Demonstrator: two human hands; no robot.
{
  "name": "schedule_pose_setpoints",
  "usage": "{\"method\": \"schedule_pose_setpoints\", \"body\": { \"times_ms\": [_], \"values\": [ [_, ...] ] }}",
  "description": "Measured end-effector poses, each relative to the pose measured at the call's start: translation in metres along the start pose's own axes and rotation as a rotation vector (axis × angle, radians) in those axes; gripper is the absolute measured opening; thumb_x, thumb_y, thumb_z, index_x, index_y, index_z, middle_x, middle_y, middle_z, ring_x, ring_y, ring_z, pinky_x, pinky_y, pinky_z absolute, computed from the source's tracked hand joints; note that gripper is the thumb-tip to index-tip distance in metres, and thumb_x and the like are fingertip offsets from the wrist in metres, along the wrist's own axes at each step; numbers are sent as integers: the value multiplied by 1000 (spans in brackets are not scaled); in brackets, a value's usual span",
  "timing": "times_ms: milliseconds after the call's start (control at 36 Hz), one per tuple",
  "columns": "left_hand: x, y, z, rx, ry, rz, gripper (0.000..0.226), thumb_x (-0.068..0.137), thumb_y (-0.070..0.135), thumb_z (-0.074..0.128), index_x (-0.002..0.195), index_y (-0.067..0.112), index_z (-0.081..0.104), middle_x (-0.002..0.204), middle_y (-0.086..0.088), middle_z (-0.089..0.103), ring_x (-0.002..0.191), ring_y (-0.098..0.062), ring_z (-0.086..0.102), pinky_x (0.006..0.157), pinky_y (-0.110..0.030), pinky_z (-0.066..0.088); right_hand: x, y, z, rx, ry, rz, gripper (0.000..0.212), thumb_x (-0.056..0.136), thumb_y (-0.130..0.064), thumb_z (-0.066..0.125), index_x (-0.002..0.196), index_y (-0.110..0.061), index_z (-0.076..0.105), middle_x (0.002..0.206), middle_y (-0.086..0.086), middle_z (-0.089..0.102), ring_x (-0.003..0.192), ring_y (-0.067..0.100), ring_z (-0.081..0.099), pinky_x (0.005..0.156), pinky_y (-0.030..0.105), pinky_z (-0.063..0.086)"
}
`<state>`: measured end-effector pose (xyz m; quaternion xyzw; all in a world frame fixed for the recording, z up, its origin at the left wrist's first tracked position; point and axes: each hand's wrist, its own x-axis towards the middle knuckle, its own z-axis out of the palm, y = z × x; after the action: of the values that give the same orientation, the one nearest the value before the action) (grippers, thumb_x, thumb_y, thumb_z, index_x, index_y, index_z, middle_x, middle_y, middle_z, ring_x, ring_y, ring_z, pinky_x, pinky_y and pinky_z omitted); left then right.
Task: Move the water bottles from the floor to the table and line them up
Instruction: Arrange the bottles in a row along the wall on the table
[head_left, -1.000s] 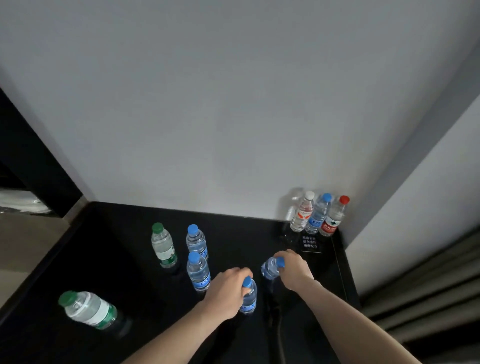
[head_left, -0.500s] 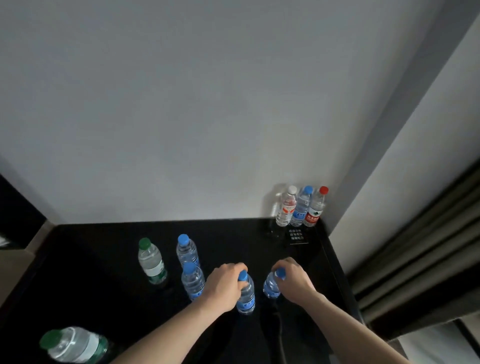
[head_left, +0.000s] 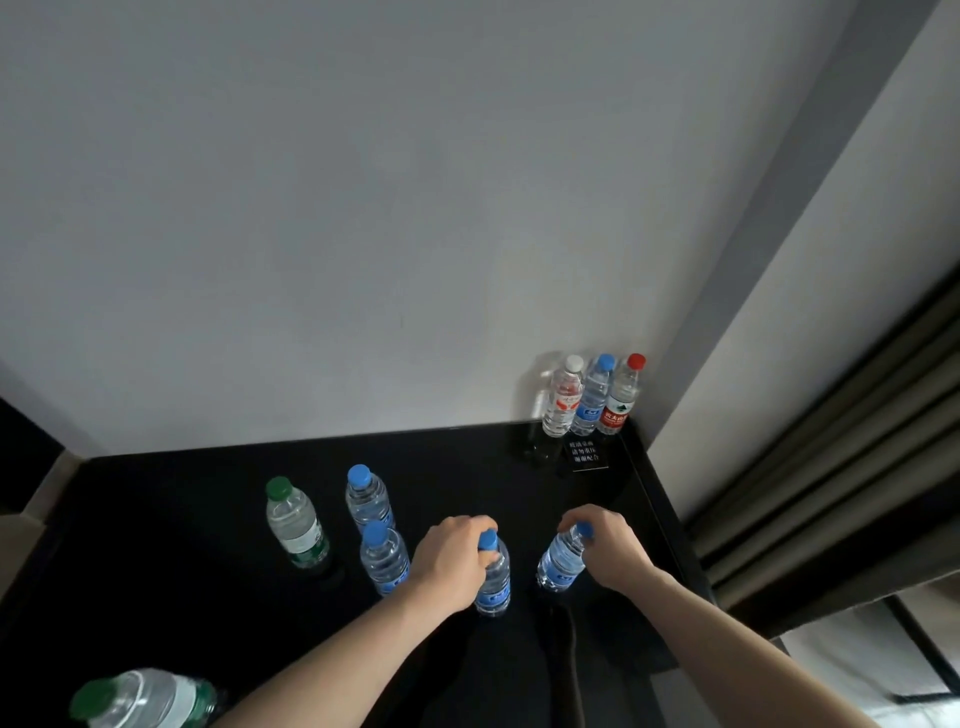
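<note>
Right hand (head_left: 605, 548) grips a tilted blue-capped clear plastic bottle (head_left: 561, 560) beside the left hand's (head_left: 452, 558) upright twin (head_left: 492, 579), risking toppling it.

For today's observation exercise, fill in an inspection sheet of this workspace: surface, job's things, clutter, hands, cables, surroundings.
Surface: black table, glossy.
Job's things: green-capped bottle and two blue-capped bottles stand upright; another green-capped bottle at the near left edge.
Clutter: three bottles in the far corner by a small black sign.
Hands: left hand grips an upright blue-capped bottle; right hand grips a tilted blue-capped bottle.
Cables: a dark cord near the front edge.
Surroundings: pale wall, curtain at right.
</note>
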<state>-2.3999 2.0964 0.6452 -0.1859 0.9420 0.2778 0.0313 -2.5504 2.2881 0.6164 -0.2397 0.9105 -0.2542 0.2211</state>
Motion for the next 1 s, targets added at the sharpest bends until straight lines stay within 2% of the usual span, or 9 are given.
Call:
{"method": "schedule_pose_setpoints", "body": {
  "times_ms": [222,417,500,556,639,694,750,861,1000],
  "values": [
    [18,2,-9,22,0,-43,16,94,35,65,109,27,63,98,5,68,85,-16,65,75,-36,57,-6,-2,5,55,3,15,52,79,13,47,94,-34,65,123,-8,60,117,14,56,85,18,42],
    [60,6,-30,90,-13,-27,22,94,31,67,114,21,65,106,1,65,89,-17,65,79,-32,55,-1,-8,9,72,-33,15,51,79,11,46,99,-31,66,117,-9,62,105,7,56,82,14,43],
    [84,11,-43,92,23,-31,22,91,33,70,109,21,66,106,2,60,91,-18,62,82,-32,53,5,-7,7,68,-56,34,42,85,2,56,111,-29,67,110,-11,60,102,7,58,77,13,45],
    [99,14,-52,95,45,-29,20,90,32,72,104,20,67,104,1,58,91,-18,61,81,-31,51,9,-3,4,54,-72,31,37,86,-9,68,119,-26,66,110,-11,60,102,6,59,82,15,48],
    [122,16,-63,99,66,-16,19,90,28,72,104,17,68,105,-2,59,92,-19,59,82,-31,49,14,2,3,31,-108,39,38,82,-22,76,119,-27,67,109,-9,65,99,6,62,86,20,53],
    [139,17,-70,104,77,-24,20,90,26,72,107,15,68,109,-4,59,96,-22,60,84,-32,50,18,3,2,25,-117,45,36,83,-25,76,118,-28,67,108,-9,65,97,6,63,81,19,53],
    [155,19,-76,109,86,-43,23,90,25,72,110,14,68,112,-5,60,99,-25,61,85,-33,50,23,2,1,-10,-118,31,35,85,-26,74,119,-28,66,109,-10,62,96,6,60,75,16,48],
    [184,22,-85,129,85,-74,25,87,25,74,110,15,70,117,-6,62,102,-26,61,85,-32,50,37,-1,-5,-53,-96,7,33,88,-22,68,120,-28,65,116,-9,60,101,9,58,84,21,50],
    [212,26,-87,140,73,-91,25,87,23,74,111,15,69,119,-7,62,103,-27,62,84,-32,50,54,-1,-16,-98,-91,-7,33,87,-11,65,117,-26,66,118,-6,60,104,13,60,84,23,52]
  ]
}}
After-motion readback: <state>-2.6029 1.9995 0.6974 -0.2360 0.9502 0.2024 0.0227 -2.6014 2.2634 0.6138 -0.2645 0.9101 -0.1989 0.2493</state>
